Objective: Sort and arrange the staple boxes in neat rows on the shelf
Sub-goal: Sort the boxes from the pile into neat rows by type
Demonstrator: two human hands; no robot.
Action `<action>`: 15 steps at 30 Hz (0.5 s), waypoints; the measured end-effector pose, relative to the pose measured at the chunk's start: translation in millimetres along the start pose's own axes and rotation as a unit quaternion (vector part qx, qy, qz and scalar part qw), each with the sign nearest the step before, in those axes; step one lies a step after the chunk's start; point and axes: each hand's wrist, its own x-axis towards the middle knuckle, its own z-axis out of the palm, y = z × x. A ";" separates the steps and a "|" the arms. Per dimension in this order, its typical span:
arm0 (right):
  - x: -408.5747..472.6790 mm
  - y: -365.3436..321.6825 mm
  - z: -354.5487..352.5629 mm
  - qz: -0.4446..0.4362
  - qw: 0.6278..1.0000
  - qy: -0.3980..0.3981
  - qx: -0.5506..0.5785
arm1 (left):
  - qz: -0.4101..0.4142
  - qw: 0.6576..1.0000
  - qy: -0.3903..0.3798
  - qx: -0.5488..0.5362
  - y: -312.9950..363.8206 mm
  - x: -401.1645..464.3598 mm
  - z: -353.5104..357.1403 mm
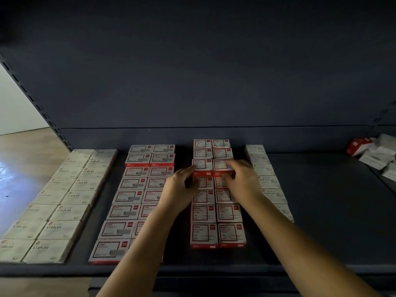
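Red-and-white staple boxes lie in a double row point(216, 213) at the middle of the dark shelf point(332, 211). A pair of them point(204, 167) sits raised on top of that row, near its far end. My left hand point(182, 187) touches the left side of the raised pair with its fingers. My right hand point(242, 179) curls over the right box of the pair. A second red-and-white double row point(137, 196) lies to the left, partly hidden by my left forearm.
Pale boxes marked STAPLES form a double row point(57, 202) at the far left. A single line of pale boxes point(267, 181) runs right of the middle row. A loose heap of boxes point(377, 153) lies at the back right. The shelf's front edge point(214, 270) is near me.
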 end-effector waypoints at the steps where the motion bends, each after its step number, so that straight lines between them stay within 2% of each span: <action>1: -0.3 0.2 -1.7 0.001 1.000 -0.003 0.009 | -0.004 1.000 0.001 -0.003 0.8 -0.2 1.0; 9: -2.8 2.2 -16.1 0.030 0.993 -0.082 0.073 | -0.034 0.998 0.007 0.047 14.9 -3.8 7.5; 12: -6.8 3.8 -27.4 0.001 0.993 -0.095 0.070 | 0.004 0.990 0.038 0.135 33.6 -7.0 12.6; 15: -10.7 13.3 -44.7 -0.027 0.996 -0.082 0.031 | 0.065 0.981 0.058 0.172 61.9 -7.9 26.8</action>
